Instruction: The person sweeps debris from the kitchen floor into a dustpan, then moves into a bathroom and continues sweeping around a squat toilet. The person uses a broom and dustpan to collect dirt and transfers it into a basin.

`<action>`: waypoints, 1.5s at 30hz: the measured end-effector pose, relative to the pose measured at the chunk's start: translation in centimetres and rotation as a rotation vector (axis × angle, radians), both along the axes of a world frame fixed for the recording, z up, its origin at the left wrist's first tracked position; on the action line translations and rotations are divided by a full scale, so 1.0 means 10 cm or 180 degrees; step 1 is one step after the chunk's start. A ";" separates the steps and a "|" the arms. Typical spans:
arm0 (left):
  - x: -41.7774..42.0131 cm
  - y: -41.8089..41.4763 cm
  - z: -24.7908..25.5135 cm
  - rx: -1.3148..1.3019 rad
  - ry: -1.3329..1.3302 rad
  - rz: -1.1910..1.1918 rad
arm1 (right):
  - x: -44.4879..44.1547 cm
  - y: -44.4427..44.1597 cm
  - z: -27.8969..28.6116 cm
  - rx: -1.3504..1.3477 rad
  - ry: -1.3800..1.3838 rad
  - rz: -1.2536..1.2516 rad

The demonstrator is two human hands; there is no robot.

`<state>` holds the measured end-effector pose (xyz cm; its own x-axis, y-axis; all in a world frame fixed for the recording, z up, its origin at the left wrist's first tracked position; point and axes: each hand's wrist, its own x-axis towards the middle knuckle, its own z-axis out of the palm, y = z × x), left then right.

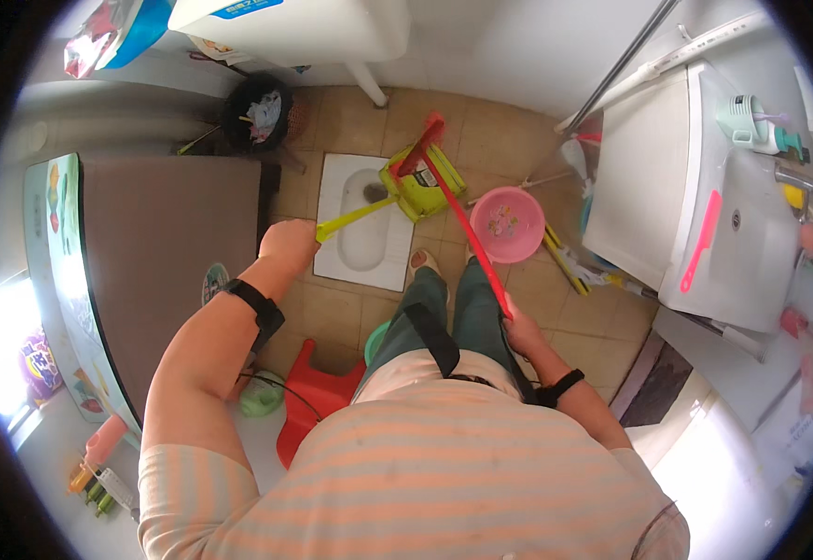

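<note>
My left hand (289,246) grips the end of the yellow-green handle of a dustpan (434,192). The pan sits over the right edge of a white squat toilet (364,252) set in the floor. In my right hand (522,332) is the upper end of a red broom's handle (467,227). The broom's red head (422,148) lies across the dustpan, and its bristles overlap the pan's far edge. Whether the bristles touch the pan cannot be told. A pink plastic basin (508,224) stands on the tiles just right of the broom handle.
A black trash bin (258,115) holding crumpled paper stands at the far left. A red plastic stool (315,392) is beside me on the left. On the right, a washbasin (742,245) carries a pink comb (701,241). A mop-like tool (567,260) lies beneath it.
</note>
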<state>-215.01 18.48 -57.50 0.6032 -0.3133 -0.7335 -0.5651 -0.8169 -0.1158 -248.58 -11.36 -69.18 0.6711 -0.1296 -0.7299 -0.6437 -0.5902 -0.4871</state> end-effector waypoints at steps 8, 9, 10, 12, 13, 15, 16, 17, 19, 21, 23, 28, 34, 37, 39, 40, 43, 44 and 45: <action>0.13 0.09 -0.05 0.0098 -0.0013 0.0008 | -0.39 -0.46 0.81 -0.0109 0.0975 0.0457; 0.14 0.04 -0.04 0.0074 -0.0001 -0.0033 | -0.41 -0.38 0.56 -0.0132 0.0853 0.0403; 0.14 0.00 -0.03 0.0059 0.0014 -0.0076 | -0.37 -0.31 0.43 -0.0146 0.0732 0.0349; 0.14 -0.05 -0.02 0.0067 0.0037 -0.0024 | -0.37 -0.26 0.37 -0.0018 0.0621 0.0110; 0.14 -0.06 0.00 0.0090 0.0047 0.0070 | -0.38 -0.24 0.39 0.0036 0.0580 -0.0009; 0.10 -0.01 -0.03 0.0123 0.0039 0.0112 | -0.41 -0.26 0.47 -0.0001 0.0598 -0.0155; 0.10 0.08 -0.06 0.0148 -0.0010 0.0042 | -0.46 -0.37 0.52 -0.0053 0.0614 -0.0031; 0.10 0.14 -0.09 0.0174 -0.0059 -0.0027 | -0.57 -0.55 0.58 -0.0104 0.0630 0.0094; 0.12 0.13 -0.09 0.0244 -0.0052 -0.0012 | -0.61 -0.63 0.61 -0.0112 0.0653 0.0201; 0.12 0.12 -0.08 0.0230 -0.0130 0.0024 | -0.55 -0.60 0.48 -0.0069 0.0579 0.0175; 0.08 0.14 -0.07 0.0143 -0.0262 0.0017 | -0.53 -0.36 0.14 -0.0068 0.0384 0.0058; -0.02 0.33 -0.07 0.0315 -0.0179 0.0110 | -0.67 0.05 -0.98 0.0922 0.0516 -0.1981; -0.04 0.29 -0.04 0.0345 -0.0164 0.0110 | 0.07 -0.61 0.86 0.0173 0.1272 -0.0177; -0.04 0.28 -0.05 0.0315 -0.0211 0.0056 | -0.06 -0.66 0.74 0.0034 0.1025 0.0089; 0.05 0.23 -0.05 0.0326 -0.0264 0.0017 | -0.24 -0.47 0.22 0.0176 0.0389 -0.0135; 0.11 0.23 -0.03 0.0365 -0.0259 0.0007 | -0.31 -0.35 0.01 0.0237 0.0114 -0.0237; 0.16 0.24 0.01 0.0383 -0.0289 -0.0070 | -0.26 -0.08 -0.08 0.0263 -0.0135 -0.0403; 0.17 0.25 0.01 0.0369 -0.0282 -0.0123 | -0.22 -0.09 0.07 0.0211 0.0061 -0.0348; 0.19 0.23 0.02 0.0361 -0.0272 -0.0130 | -0.15 -0.16 0.28 0.0153 0.0260 -0.0285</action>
<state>-213.12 20.77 -57.32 0.6535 -0.2567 -0.7121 -0.5816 -0.7724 -0.2553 -250.07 -12.95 -66.34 0.5965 -0.1498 -0.7885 -0.7314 -0.5060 -0.4572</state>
